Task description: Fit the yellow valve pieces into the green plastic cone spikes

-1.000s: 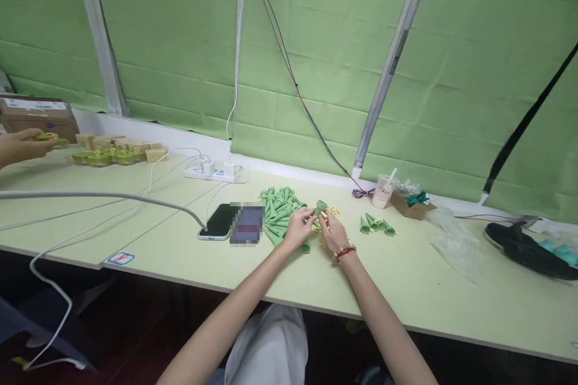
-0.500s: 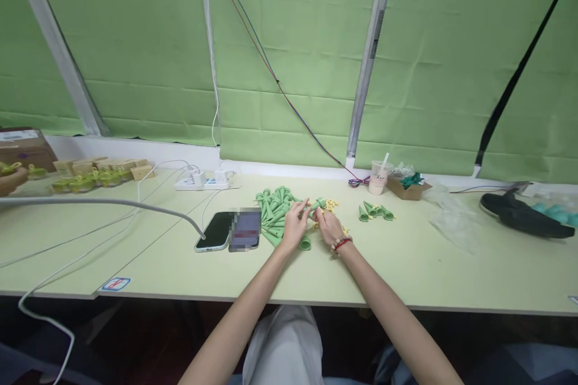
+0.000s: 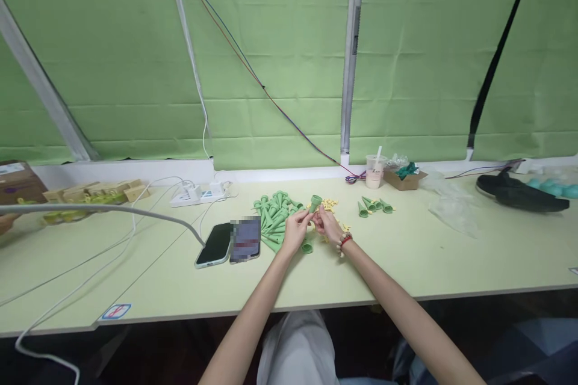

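My left hand [image 3: 297,228] grips a small green plastic cone [image 3: 315,201], its wide end tilted up and away from me. Close beside it, my right hand [image 3: 329,224] has its fingers pinched at the cone's lower end; whatever lies between them is too small to make out. Left of the hands spreads a pile of similar green cones [image 3: 273,215]. Small yellow pieces [image 3: 332,204] lie scattered behind and around my right hand. One loose cone [image 3: 307,247] rests on the table below my hands. Off to the right is a little group of cones with yellow bits [image 3: 371,203].
Two phones [image 3: 215,245] lie left of the pile, a grey cable crossing above one. Behind them is a white power strip [image 3: 198,194]. A drink cup [image 3: 374,173], a small cardboard box [image 3: 403,180], a plastic bag [image 3: 451,209] and a black object [image 3: 519,192] stand rightward.
The cone in my left hand has turned from lying sideways to wide end up. My hands have shifted slightly, and the camera view has tilted and turned a little.
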